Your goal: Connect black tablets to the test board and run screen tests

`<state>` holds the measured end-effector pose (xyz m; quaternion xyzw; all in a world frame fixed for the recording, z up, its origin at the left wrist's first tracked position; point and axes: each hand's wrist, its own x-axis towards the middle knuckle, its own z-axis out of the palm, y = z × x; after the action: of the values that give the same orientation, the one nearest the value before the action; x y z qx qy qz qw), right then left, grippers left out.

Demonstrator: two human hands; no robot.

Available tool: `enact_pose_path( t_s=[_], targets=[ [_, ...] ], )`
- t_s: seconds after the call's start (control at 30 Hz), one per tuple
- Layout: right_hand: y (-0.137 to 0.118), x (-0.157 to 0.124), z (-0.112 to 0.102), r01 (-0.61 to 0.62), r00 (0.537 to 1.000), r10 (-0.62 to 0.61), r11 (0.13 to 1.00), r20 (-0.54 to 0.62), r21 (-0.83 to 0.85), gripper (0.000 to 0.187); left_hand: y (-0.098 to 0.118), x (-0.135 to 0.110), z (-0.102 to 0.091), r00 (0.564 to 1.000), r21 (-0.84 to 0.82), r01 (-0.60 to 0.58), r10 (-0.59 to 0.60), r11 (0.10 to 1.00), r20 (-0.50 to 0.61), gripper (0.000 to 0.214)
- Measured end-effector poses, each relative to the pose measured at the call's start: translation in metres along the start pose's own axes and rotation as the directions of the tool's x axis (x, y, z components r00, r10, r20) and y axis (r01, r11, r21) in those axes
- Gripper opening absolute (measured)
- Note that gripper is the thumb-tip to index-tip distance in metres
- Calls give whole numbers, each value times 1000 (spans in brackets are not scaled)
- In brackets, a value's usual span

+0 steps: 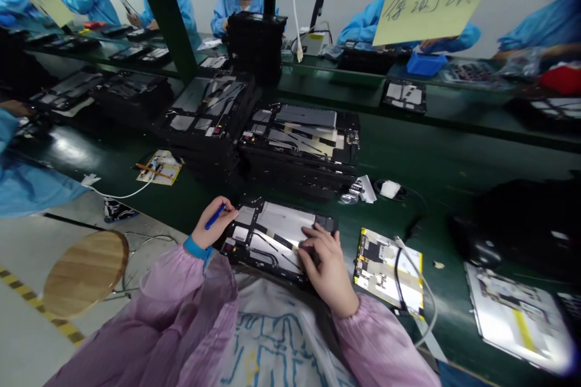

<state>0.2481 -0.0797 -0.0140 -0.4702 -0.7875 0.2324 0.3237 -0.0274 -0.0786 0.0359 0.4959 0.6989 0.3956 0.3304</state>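
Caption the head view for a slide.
Left hand holding a blue pen-like tool, right hand on an open tablet-like device, stacks of similar units behind.

Head camera looks forward and down, seemingly near the bench (436,175).

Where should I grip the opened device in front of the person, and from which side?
Probably by the black rim at its two short ends, one hand from the left, one from the right: the device lies flat and wide, and dark strips cross its middle.
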Motion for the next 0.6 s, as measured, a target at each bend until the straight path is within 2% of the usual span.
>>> enact_pose_path(
  t_s=[0.13,0.3,0.47,0.6],
  targets=[
    [-1,1,0,-67,997,66,996,-25,-61,29,5,1,-1,1000,-50,24,-24,998,13,21],
    [1,2,3,-104,994,102,993,-43,-56,20,7,3,1,992,-72,27,-18,997,125,17],
    [0,2,2,-86,996,85,994,-28,-64,27,6,4,2,995,-76,-21,28,997,94,14],
    [0,3,2,-101,993,100,995,-62,-15,17,10,1,1,995,-65,-30,36,997,93,14]
  ],
)
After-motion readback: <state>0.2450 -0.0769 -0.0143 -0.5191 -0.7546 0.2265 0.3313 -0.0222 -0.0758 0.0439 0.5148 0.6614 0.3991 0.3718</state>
